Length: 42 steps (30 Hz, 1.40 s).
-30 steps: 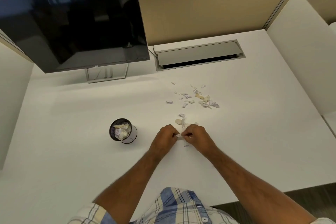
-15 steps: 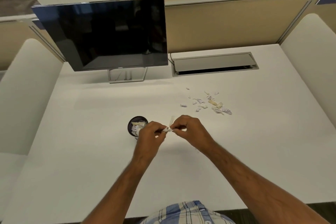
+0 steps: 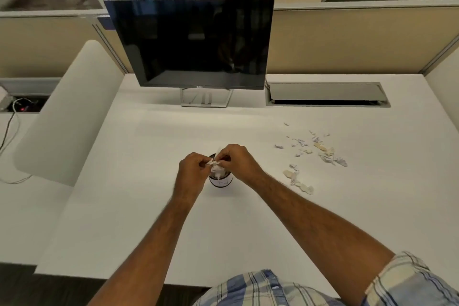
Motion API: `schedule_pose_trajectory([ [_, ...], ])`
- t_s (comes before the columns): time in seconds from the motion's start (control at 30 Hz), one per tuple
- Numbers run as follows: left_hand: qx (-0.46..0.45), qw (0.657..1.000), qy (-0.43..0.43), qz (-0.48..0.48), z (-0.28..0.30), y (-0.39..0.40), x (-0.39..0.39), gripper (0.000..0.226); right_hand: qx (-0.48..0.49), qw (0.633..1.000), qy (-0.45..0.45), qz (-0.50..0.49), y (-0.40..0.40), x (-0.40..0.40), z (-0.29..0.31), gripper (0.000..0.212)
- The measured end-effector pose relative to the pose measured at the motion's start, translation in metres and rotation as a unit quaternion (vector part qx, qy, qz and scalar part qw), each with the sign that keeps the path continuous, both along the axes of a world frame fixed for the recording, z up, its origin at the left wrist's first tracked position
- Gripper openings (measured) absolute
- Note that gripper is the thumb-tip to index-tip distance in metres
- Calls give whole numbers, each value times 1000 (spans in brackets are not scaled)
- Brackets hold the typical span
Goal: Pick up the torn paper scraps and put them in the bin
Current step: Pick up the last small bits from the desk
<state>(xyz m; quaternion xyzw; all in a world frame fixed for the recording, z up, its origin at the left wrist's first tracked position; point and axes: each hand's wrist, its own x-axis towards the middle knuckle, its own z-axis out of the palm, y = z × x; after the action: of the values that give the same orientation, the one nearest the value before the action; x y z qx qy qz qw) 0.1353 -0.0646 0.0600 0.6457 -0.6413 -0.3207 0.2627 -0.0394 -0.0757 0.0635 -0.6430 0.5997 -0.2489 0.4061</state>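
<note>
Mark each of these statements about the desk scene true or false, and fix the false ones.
1. Both hands hold paper scraps over the bin. True: the left hand and right hand pinch held scraps above the bin.
2. The bin is empty. False: white paper shows inside it.
3. No scraps remain on the desk. False: loose scraps lie scattered to the right of the bin on the desk.
4. The monitor is switched on and showing a picture. False: its screen is dark.
5. The monitor stands behind the bin, at the far side of the desk. True.
</note>
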Motion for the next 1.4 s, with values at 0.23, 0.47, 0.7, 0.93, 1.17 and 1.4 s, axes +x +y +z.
schedule_pose_trajectory([
  [0.23,30,987,-129,-91,-3,-17,-7,18,12,998,53,31,1,4,-4,29],
  [0.47,7,964,-194,-184,-8,-23,-17,5,-41,998,42,22,-3,-5,-6,22],
  [0.7,-83,969,-145,-181,-21,-22,-13,16,-99,990,90,46,2,-21,-17,17],
  [0.93,-73,923,-333,-181,-21,-16,-10,15,-160,926,298,167,17,-22,-29,27],
  [1.17,-80,928,-298,-209,-13,-8,-10,23,-152,915,310,209,24,-13,-29,50],
  [1.4,-71,917,-293,-262,-28,-9,3,65,-108,908,339,223,22,-9,-28,63],
])
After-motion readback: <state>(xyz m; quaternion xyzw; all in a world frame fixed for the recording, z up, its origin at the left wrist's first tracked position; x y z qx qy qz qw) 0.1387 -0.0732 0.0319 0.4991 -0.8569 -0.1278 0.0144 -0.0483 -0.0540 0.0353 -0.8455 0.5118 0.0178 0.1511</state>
